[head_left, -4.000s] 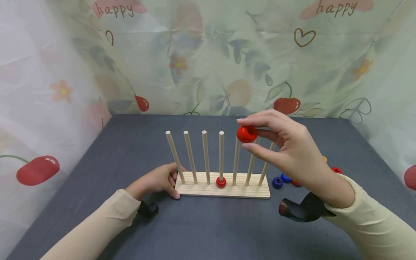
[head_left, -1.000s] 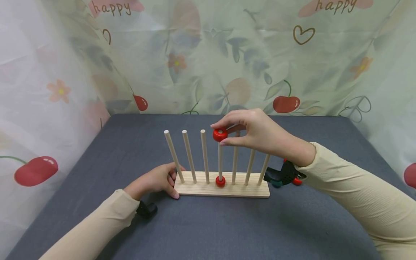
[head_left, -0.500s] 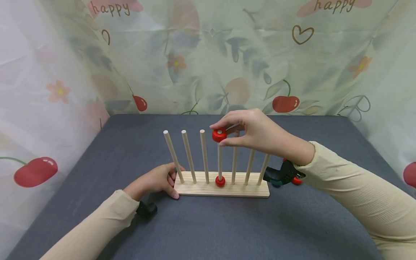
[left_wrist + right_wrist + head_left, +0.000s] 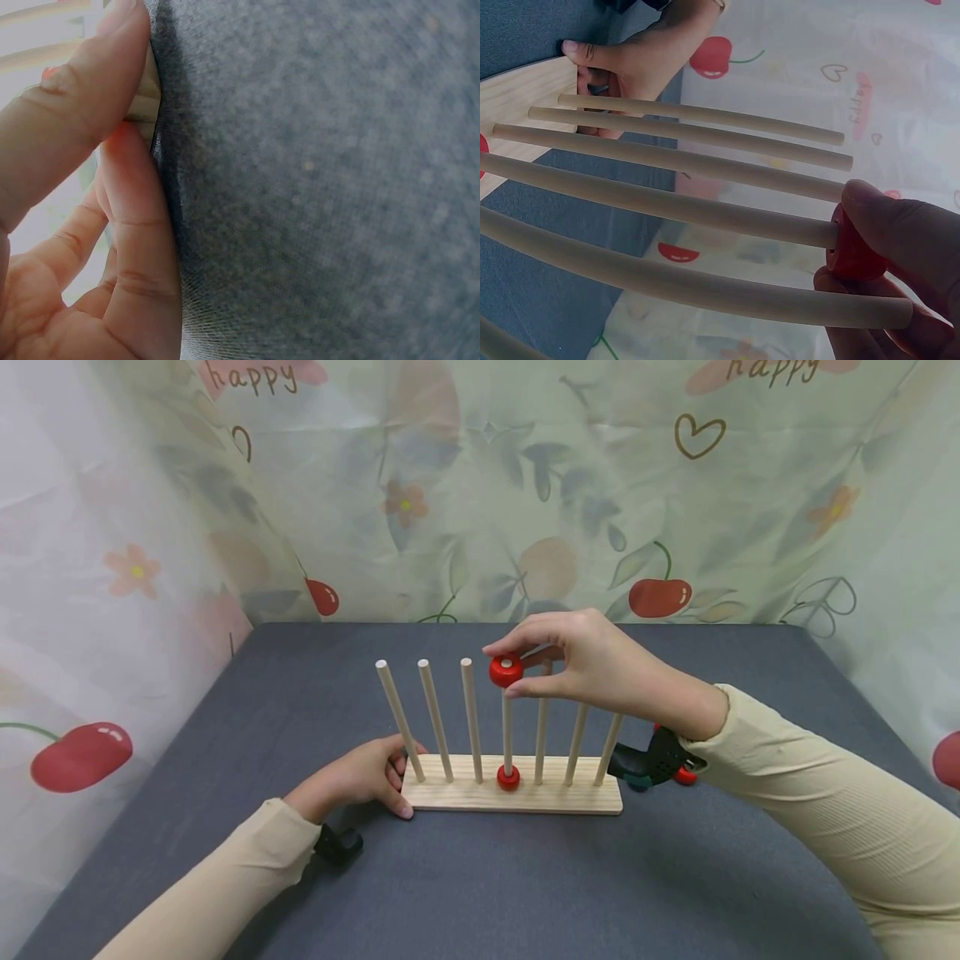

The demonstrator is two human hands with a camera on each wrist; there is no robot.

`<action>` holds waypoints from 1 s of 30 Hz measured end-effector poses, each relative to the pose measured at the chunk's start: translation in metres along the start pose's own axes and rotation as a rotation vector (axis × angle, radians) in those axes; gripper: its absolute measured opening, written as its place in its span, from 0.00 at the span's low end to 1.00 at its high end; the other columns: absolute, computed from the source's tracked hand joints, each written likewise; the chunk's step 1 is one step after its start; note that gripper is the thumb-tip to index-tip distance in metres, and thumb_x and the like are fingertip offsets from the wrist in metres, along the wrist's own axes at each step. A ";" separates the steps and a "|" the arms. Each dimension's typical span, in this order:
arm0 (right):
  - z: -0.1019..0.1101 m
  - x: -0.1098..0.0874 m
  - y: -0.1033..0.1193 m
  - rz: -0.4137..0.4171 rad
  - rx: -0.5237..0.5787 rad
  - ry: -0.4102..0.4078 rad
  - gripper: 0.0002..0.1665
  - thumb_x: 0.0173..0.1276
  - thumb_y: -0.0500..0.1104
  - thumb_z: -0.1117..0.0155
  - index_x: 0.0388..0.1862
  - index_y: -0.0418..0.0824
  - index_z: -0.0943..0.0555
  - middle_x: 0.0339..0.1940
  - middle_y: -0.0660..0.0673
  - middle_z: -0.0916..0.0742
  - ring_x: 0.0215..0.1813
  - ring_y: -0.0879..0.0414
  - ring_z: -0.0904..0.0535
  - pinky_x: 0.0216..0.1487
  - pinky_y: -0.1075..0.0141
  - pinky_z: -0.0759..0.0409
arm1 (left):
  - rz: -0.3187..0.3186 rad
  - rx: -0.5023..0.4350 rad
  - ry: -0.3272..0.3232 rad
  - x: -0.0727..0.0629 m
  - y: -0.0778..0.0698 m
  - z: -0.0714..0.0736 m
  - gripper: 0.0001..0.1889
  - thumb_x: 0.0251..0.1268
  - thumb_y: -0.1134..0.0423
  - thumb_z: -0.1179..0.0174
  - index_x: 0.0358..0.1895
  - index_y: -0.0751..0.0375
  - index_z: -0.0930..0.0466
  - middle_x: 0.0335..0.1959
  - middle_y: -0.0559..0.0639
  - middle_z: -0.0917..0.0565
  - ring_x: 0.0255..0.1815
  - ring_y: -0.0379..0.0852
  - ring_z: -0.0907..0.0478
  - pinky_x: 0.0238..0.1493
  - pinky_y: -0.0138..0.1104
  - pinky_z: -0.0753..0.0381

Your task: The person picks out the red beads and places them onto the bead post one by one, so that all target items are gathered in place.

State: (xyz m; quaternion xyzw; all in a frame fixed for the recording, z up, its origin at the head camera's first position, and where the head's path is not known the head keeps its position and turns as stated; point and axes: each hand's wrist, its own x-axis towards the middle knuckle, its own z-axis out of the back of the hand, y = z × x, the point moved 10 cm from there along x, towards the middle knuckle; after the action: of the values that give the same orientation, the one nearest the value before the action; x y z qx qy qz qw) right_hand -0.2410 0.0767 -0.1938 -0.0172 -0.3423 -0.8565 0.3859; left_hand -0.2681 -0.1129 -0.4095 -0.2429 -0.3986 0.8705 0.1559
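A wooden base (image 4: 450, 799) with a row of several upright pegs stands on the dark table. My left hand (image 4: 365, 779) grips its left end between thumb and fingers; the left wrist view shows the thumb (image 4: 82, 90) close up against the wood's edge. At the top of the middle peg (image 4: 507, 727), my right hand (image 4: 592, 664) pinches a red ring (image 4: 501, 679). The peg's tip shows in the ring's hole, and the right wrist view shows the peg entering the held ring (image 4: 859, 256). A second red ring (image 4: 508, 782) sits at the foot of that same peg.
Right of the base, a red ring (image 4: 685, 776) and a dark ring (image 4: 639, 787) lie on the table (image 4: 525, 885), partly hidden behind the black wrist camera (image 4: 648, 762). The right forearm covers that side. A patterned curtain (image 4: 480, 527) hangs behind the table.
Since four seconds ago, my right hand has moved left and brought the red ring onto the middle peg's tip. Over the last second it has held nearly still; my left hand keeps its grip.
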 end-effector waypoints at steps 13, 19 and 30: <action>0.000 0.000 0.000 0.007 -0.002 0.004 0.25 0.53 0.39 0.23 0.53 0.44 0.16 0.46 0.51 0.13 0.44 0.61 0.15 0.44 0.71 0.19 | -0.003 -0.002 0.002 0.001 0.001 0.000 0.41 0.33 0.73 0.21 0.59 0.69 0.28 0.34 0.55 0.25 0.31 0.46 0.27 0.34 0.35 0.25; 0.000 0.000 0.001 0.011 0.011 0.007 0.25 0.53 0.39 0.23 0.53 0.44 0.16 0.47 0.51 0.13 0.45 0.60 0.14 0.45 0.71 0.19 | -0.004 0.001 0.003 0.001 0.001 0.000 0.41 0.33 0.74 0.21 0.59 0.69 0.29 0.34 0.55 0.25 0.31 0.46 0.27 0.34 0.35 0.24; 0.000 0.000 0.001 0.016 -0.012 0.014 0.25 0.54 0.40 0.24 0.53 0.46 0.16 0.48 0.53 0.14 0.49 0.61 0.16 0.47 0.70 0.20 | -0.016 -0.020 0.002 0.001 -0.001 0.001 0.40 0.32 0.76 0.21 0.58 0.69 0.28 0.32 0.55 0.26 0.30 0.45 0.28 0.32 0.33 0.26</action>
State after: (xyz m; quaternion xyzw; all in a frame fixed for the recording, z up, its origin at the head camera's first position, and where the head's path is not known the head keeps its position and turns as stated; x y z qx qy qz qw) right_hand -0.2407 0.0760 -0.1936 -0.0162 -0.3341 -0.8557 0.3949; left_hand -0.2695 -0.1123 -0.4086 -0.2423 -0.4088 0.8650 0.1610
